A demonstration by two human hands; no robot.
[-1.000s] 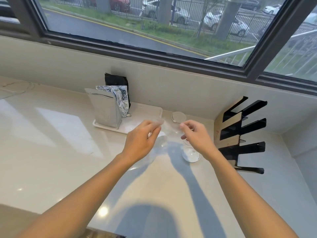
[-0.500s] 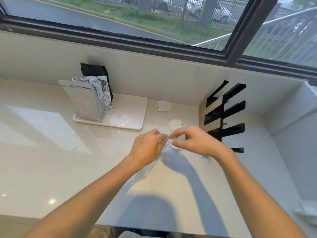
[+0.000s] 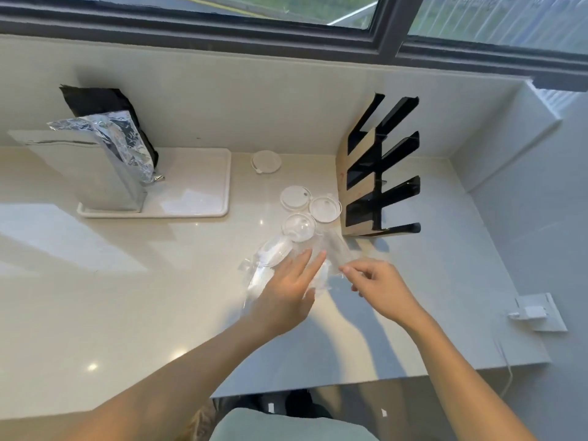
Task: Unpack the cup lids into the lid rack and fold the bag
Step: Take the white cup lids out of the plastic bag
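A clear plastic bag (image 3: 267,262) lies crumpled on the pale counter in front of me. My left hand (image 3: 286,294) rests flat on it, fingers spread. My right hand (image 3: 378,286) pinches the bag's right edge between thumb and forefinger. Just beyond the bag sit a clear domed lid (image 3: 298,227), a second clear lid (image 3: 325,209) and a flat white lid (image 3: 295,196). Another lid (image 3: 266,161) lies further back, near the wall. The black and wood lid rack (image 3: 378,173) stands to the right of the lids; I see no lids in its slots.
A white tray (image 3: 203,186) at the back left holds a silver foil pouch (image 3: 95,167) and a black pouch (image 3: 105,103). A wall socket with a white plug (image 3: 534,311) is on the right wall. The counter's front edge (image 3: 381,374) runs below my arms.
Both hands have come down from a raised pinch to the counter. The bag now lies flat, my left hand has opened on it, and the view has tilted downward.
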